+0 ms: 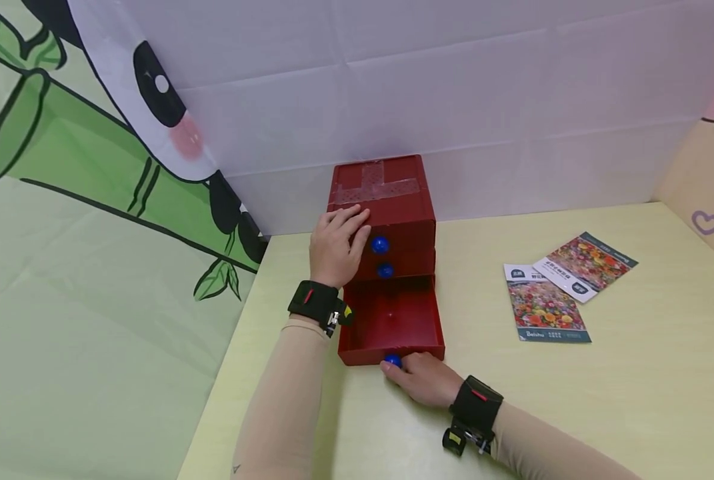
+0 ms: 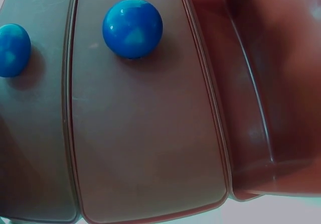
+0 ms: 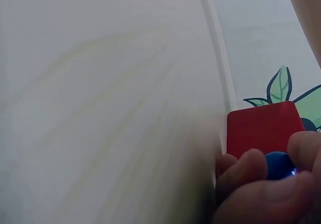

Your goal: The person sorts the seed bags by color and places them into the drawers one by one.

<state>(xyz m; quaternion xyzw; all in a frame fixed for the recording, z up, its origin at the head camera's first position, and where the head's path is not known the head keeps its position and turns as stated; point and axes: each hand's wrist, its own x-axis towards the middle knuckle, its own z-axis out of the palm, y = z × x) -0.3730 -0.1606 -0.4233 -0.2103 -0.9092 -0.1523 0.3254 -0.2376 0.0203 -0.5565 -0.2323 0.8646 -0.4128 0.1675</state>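
A red drawer box [image 1: 387, 212] stands against the back wall, its bottom drawer [image 1: 391, 319] pulled out with nothing lying inside. Two blue round knobs [image 1: 380, 245] sit on the upper drawer fronts; the left wrist view shows a blue knob [image 2: 133, 29] close up. My left hand [image 1: 335, 250] rests on the box's top front edge at the left, fingers extended. At the front of the drawn-out drawer, my right hand [image 1: 424, 379] pinches its blue knob [image 1: 393, 361]. The right wrist view shows this knob [image 3: 279, 165] between thumb and fingers.
Two flower-printed packets [image 1: 547, 308] lie partly overlapping on the pale table [image 1: 645, 373] to the right. Clear tape [image 1: 373, 183] crosses the box top. A printed cloth [image 1: 453, 100] hangs behind, and the table's left edge runs beside my left forearm.
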